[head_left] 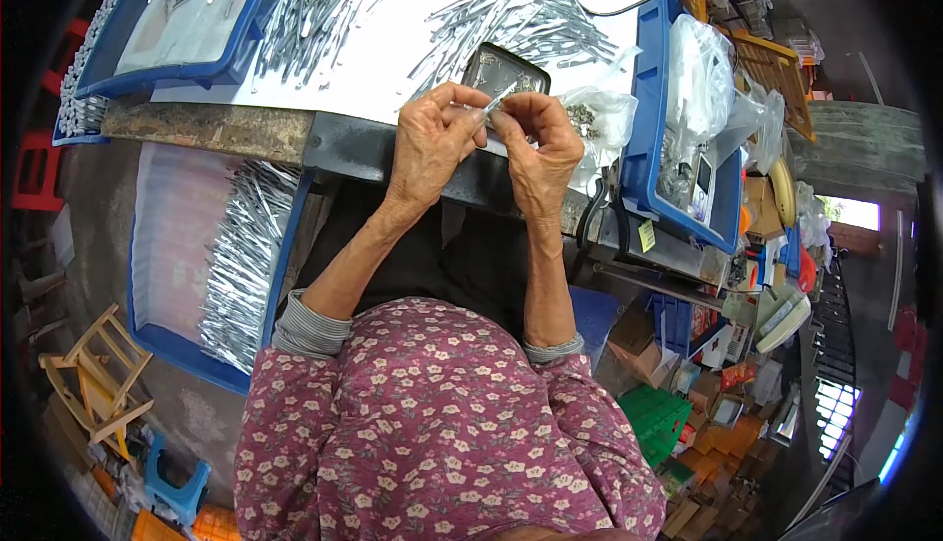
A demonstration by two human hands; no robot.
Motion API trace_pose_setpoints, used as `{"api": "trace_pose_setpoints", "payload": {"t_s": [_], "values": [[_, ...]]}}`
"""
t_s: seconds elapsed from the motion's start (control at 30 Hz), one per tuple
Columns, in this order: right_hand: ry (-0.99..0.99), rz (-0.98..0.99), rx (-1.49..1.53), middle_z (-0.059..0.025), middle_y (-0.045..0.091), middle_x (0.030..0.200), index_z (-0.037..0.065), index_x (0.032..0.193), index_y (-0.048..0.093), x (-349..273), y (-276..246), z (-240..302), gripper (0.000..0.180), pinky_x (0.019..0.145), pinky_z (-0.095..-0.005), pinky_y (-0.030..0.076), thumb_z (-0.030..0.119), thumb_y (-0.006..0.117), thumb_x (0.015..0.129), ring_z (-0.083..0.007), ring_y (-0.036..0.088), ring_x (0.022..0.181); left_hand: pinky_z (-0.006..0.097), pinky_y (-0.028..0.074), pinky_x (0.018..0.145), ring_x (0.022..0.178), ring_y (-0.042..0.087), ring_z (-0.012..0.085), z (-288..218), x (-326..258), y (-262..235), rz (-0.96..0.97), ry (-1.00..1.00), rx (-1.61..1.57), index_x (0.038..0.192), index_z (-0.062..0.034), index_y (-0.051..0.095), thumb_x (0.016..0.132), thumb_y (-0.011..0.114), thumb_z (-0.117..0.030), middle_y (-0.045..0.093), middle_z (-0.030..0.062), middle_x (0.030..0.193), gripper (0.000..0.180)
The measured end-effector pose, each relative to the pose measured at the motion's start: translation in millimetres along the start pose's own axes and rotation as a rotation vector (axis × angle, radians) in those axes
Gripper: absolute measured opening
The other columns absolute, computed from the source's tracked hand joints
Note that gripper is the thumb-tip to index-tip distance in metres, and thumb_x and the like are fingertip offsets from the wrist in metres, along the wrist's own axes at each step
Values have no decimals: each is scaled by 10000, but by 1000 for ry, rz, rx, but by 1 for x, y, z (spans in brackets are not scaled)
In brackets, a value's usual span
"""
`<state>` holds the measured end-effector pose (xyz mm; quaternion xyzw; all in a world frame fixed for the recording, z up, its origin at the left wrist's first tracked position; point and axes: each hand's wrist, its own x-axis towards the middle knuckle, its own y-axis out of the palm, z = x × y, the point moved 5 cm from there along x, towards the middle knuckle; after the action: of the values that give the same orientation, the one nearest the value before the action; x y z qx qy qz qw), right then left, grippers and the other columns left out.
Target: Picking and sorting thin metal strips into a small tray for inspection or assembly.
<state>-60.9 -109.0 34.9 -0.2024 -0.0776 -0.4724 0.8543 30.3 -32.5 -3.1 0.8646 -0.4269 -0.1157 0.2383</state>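
Note:
Between my two hands is a slim silvery metal piece (pixel 501 97), held over the front edge of the table. My left hand (pixel 432 138) closes thumb and fingers round its lower end. At its other end, my right hand (pixel 538 138) is pinched; any tiny part between those fingertips is too small to make out. Just beyond them lies a dark shallow tray (pixel 511 68) with small bits in it. Beside my right hand sits a clear plastic bag (pixel 611 119) with small metal parts. Heaps of similar slim metal pieces (pixel 521 19) cover the white tabletop behind the tray.
Another heap of metal pieces (pixel 319 16) lies left, next to a blue bin (pixel 246 55). At the right stands a blue crate (pixel 634 148) with plastic bags. Below the table on the left is a blue-rimmed tray (pixel 177 345) of strips. A wooden chair (pixel 93 384) stands lower left.

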Motion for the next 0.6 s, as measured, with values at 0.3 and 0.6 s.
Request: {"api": "trace_pose_setpoints", "payload": {"t_s": [0.3, 0.6], "values": [[-38, 7, 24, -31, 615, 752, 15, 861, 585, 2, -3, 4, 148, 588, -204, 445, -4, 643, 725, -75, 555, 651, 136, 261, 406, 460, 366, 22, -4, 0, -3, 76, -91, -135, 953, 43, 542, 820, 542, -34, 548, 57, 624, 153], [176, 104, 481, -65, 615, 772, -13, 941, 501, 9, -4, -7, 274, 620, -193, 482, -40, 650, 713, -89, 580, 686, 145, 265, 405, 468, 394, 24, -8, -1, 2, 165, -167, -249, 920, 40, 544, 798, 540, -29, 551, 51, 609, 140]]}}
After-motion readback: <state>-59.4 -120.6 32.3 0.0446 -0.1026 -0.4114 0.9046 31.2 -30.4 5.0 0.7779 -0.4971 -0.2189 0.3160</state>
